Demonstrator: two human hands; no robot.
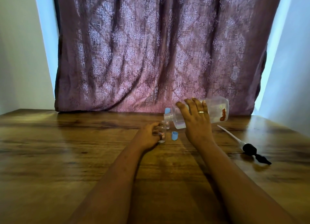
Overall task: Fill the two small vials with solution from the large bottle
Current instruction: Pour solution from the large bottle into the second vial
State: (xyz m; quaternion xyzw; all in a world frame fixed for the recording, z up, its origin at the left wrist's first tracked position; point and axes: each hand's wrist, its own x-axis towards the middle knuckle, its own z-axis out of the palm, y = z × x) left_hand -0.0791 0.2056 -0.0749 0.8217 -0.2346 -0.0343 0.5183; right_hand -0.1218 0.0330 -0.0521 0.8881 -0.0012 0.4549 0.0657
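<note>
My right hand [195, 121] grips the large clear bottle [216, 111], tipped almost level, with its open threaded mouth [168, 115] pointing left and down. Just under that mouth stands a small clear vial [162, 131], uncapped, which my left hand [148, 136] holds upright on the wooden table [67, 148]. A second small vial [167, 124] stands right behind it, partly hidden. One blue cap [174, 136] lies on the table beside the held vial. Another blue cap [167, 110] shows behind the bottle's neck.
A black pump head with a long white dip tube [248, 148] lies on the table to the right. A purple patterned curtain [159, 56] hangs along the table's far edge, with pale walls on both sides.
</note>
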